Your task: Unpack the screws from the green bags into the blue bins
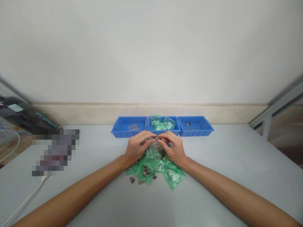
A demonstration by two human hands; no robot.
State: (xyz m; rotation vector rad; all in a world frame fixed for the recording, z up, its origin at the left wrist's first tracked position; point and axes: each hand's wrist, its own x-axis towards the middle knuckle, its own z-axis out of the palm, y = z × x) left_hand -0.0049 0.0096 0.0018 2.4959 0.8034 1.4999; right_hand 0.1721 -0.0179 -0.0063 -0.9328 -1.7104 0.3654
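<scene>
Both hands meet over the middle of the table (236, 151), just on the near side of the middle bin, with a small metal part (156, 137) between them. The left hand (139, 145) has its thumb and forefinger closed on the part's left end; the right hand (173, 146) pinches the right end the same way. The part's long axis appears to run left to right, about level, parallel to the bins; it is too small to tell which end is the head.

Beneath and nearer lies a heap of green bags (153, 160), with dark metal pieces among them. The rightmost bag slants toward the near right. Two loose screws lie at the heap's near edge: the left screw (132, 180) has its wider end turned right, and the right screw (154, 176) sits close against the bags.

Along the far side stand three blue bins in a row. The left bin (129, 121) holds a small clear bag (133, 127), the middle bin (149, 124) green packets (163, 124), the right bin (199, 123) a few small metal pieces (188, 124).

At far left, a black box (21, 121) carries teal capitals beginning "PERFE"; its pale label (15, 108) cannot be read. Nearer, a pixelated object (58, 149) points from far right to near left, a white cable (30, 195) at its near end.
</scene>
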